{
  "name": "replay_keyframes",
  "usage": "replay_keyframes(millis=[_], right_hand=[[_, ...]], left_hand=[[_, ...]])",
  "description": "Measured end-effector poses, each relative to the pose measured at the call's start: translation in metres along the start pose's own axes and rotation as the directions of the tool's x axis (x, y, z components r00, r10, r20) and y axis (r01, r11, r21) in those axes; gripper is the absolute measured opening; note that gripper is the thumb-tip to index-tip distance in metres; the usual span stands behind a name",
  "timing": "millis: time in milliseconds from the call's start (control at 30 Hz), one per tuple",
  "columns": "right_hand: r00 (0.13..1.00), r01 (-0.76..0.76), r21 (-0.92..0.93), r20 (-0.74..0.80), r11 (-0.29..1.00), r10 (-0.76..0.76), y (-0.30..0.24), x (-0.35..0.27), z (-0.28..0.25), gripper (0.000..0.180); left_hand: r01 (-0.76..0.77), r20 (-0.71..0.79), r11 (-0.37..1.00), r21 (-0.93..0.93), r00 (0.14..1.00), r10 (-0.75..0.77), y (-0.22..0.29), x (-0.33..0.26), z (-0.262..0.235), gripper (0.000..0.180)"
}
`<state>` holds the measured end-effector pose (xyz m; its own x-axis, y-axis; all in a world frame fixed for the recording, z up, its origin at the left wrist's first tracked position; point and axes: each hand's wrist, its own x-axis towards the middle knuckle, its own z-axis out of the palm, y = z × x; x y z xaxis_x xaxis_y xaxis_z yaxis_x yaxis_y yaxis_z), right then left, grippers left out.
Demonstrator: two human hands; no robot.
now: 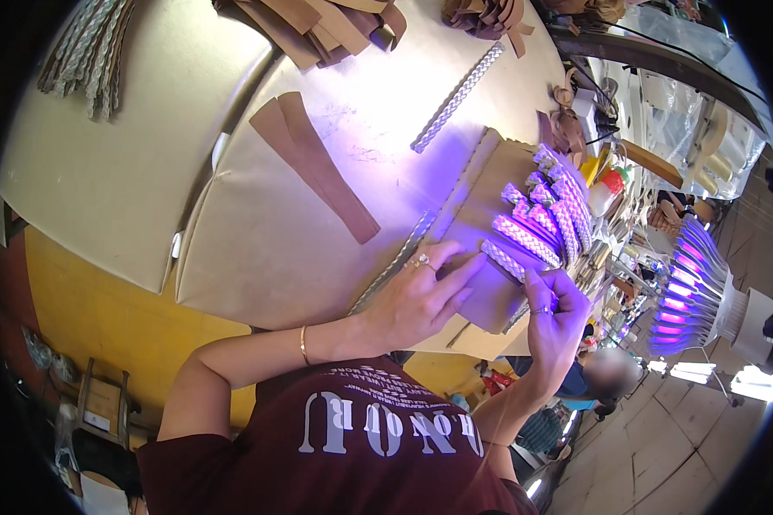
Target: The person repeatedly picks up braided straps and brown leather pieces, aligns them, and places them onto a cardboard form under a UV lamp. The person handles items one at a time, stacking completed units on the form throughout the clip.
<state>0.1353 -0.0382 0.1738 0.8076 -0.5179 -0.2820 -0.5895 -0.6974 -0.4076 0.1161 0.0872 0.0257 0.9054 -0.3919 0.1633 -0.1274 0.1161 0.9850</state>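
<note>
A short white braided cord [503,261] slants over a brown board [483,190]. At its lower end my right hand [560,313] is closed, with thumb and fingertips pinching it. My left hand [421,292], with a ring and a thin bracelet, rests by the board's near side. Its fingers stretch toward the cord with a gap between thumb and forefinger, and nothing shows between them. Just left of that hand lies a long thin braided strip [392,264]. Several braided cords [558,202] are lined up on the board's right part under purple light.
Two brown strips [318,167] and a single braided piece [458,96] lie on the pale padded table [223,240]. Brown strip bundles [318,30] and a braided bundle [90,56] sit at the far side. A purple-lit finned lamp [696,287] stands right; a person [610,378] is beyond.
</note>
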Motion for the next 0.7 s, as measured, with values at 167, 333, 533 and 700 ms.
replay_keyframes(millis=[167, 333, 533, 700], right_hand=[[0.999, -0.043, 0.086, 0.024, 0.995, 0.041, 0.0007, 0.0047, 0.0013, 0.022], [1.000, -0.009, 0.067, 0.016, 0.998, 0.008, 0.0020, 0.0049, 0.0025, 0.022], [1.000, 0.021, 0.032, 0.012, 0.999, -0.021, 0.0022, 0.0054, 0.0032, 0.022], [1.000, -0.013, -0.030, -0.012, 0.999, 0.013, 0.0019, 0.0052, 0.0040, 0.021]], left_hand=[[-0.013, 0.008, 1.000, 0.000, 1.000, 0.013, -0.0036, 0.0037, -0.0020, 0.046], [-0.014, 0.008, 1.000, 0.014, 1.000, 0.014, -0.0029, 0.0038, -0.0021, 0.046], [-0.018, 0.008, 1.000, 0.014, 1.000, 0.018, -0.0035, 0.0039, -0.0021, 0.045], [0.002, 0.013, 1.000, 0.023, 1.000, -0.003, -0.0017, 0.0037, -0.0032, 0.049]])
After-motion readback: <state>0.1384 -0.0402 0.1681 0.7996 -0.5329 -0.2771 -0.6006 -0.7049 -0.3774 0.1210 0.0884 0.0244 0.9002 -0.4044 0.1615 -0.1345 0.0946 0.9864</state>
